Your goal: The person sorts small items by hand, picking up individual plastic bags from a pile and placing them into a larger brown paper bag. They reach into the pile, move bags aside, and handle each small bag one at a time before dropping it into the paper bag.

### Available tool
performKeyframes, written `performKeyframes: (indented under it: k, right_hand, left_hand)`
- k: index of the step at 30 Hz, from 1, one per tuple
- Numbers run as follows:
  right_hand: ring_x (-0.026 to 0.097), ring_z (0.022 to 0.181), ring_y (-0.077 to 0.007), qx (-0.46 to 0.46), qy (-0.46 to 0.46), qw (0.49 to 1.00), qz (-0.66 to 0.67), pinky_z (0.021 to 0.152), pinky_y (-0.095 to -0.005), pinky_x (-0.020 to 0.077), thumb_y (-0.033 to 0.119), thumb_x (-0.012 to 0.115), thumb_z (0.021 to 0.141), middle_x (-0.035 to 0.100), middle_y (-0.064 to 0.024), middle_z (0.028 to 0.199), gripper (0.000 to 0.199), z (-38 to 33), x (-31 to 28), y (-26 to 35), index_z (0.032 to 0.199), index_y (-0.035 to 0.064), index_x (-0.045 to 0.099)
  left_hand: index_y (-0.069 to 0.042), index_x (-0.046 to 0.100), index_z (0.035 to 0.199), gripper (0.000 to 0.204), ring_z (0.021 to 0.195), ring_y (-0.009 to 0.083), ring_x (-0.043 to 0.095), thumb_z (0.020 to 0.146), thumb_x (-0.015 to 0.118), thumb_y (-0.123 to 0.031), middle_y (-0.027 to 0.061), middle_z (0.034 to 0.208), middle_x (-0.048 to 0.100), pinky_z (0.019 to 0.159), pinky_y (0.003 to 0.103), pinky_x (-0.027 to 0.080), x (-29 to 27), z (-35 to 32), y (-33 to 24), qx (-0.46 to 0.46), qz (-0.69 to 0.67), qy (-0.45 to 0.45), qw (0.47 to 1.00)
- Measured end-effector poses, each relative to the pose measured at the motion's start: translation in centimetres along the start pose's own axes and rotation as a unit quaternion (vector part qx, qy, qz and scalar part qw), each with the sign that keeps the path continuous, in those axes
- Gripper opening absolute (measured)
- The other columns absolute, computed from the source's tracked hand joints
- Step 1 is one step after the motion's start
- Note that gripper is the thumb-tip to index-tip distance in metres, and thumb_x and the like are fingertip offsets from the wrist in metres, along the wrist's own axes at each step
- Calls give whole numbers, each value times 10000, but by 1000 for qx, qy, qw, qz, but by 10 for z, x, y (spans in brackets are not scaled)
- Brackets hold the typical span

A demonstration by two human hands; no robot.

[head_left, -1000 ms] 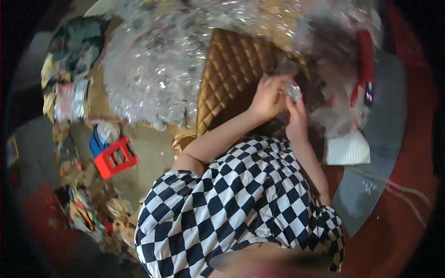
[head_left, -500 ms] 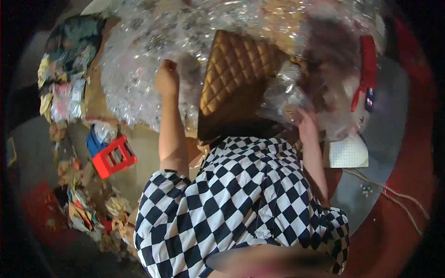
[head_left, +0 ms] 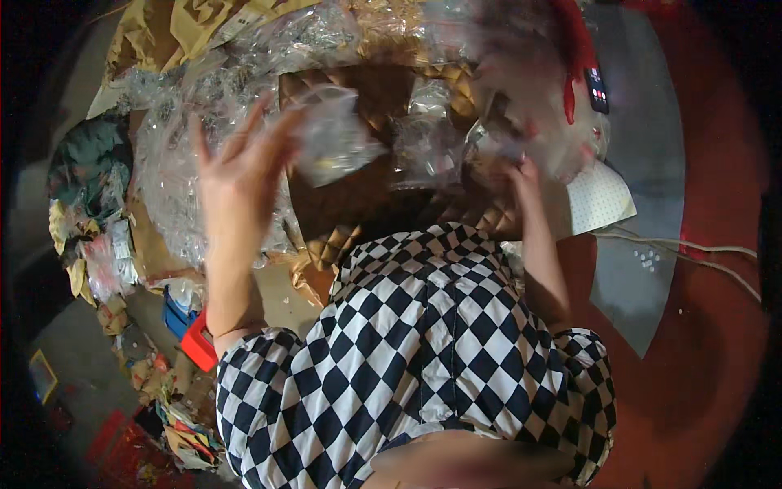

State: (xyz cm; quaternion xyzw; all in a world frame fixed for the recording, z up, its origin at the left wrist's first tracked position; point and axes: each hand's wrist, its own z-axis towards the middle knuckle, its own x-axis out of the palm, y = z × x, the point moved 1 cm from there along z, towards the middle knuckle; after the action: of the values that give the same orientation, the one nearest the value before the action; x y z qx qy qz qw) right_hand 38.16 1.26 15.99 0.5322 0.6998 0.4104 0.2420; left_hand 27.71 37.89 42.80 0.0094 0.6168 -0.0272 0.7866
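My left hand (head_left: pixel 240 167) is raised, its outer fingers spread. Its thumb side meets the edge of a blurred clear plastic bag (head_left: pixel 338 138), which it seems to pinch. Lower on the right, my right hand (head_left: pixel 525 175) has its fingertips closed on another crinkled clear bag (head_left: pixel 489 159); motion smears its outline. Between the hands lies a third clear bag (head_left: pixel 428 151) on a brown quilted cushion or cover (head_left: pixel 326 208) in front of my body.
Heaped clear plastic (head_left: pixel 175 179) spreads at the left and back, with brown paper (head_left: pixel 151 41) behind. Around are a dark phone (head_left: pixel 597 90), a white dotted sheet (head_left: pixel 600 198), a red plastic piece (head_left: pixel 199 342), mixed scraps (head_left: pixel 183 432) and pale cords (head_left: pixel 692 244).
My left hand has moved left and toward me, its closed fingers now spreading, with a clear bag at its thumb side. The view has shifted. My right hand stays low on the right.
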Motion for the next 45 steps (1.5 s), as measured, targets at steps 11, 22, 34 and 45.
performKeyframes:
  k: [11, 22, 34, 45]
  right_hand:
    - [593, 940, -139, -158, 128, 979, -11, 827, -281, 466, 175, 660, 859, 631, -81, 1116, 406, 0, 118, 115, 1198, -17, 543]
    - [632, 773, -356, -394, 190, 571, -695, 718, -400, 509, 98, 638, 614, 642, -119, 779, 145, -9, 174, 141, 746, 51, 673]
    - [538, 974, -229, -490, 242, 594, -591, 838, -380, 443, 113, 627, 746, 592, -60, 945, 160, -11, 138, 106, 899, 66, 628]
    - [583, 783, -285, -482, 161, 737, -445, 708, -374, 481, 124, 653, 783, 581, -74, 784, 60, 4, 136, 122, 829, 94, 630]
  left_hand:
    - [-68, 683, 874, 151, 898, 341, 607, 748, 639, 2, 161, 957, 629, 761, 402, 486, 174, -48, -43, -148, -406, 51, 901]
    - [-149, 725, 907, 318, 1160, 349, 469, 652, 649, 26, 144, 1236, 521, 964, 418, 413, 138, -18, -72, 7, -356, -4, 934]
    - [-154, 699, 924, 281, 1035, 285, 549, 684, 627, -27, 67, 1054, 598, 914, 411, 468, 140, -23, -48, 87, -288, -11, 953]
    - [-105, 671, 1034, 317, 998, 230, 544, 736, 671, -212, 47, 892, 615, 1069, 491, 317, 134, -18, -30, 35, -119, 25, 992]
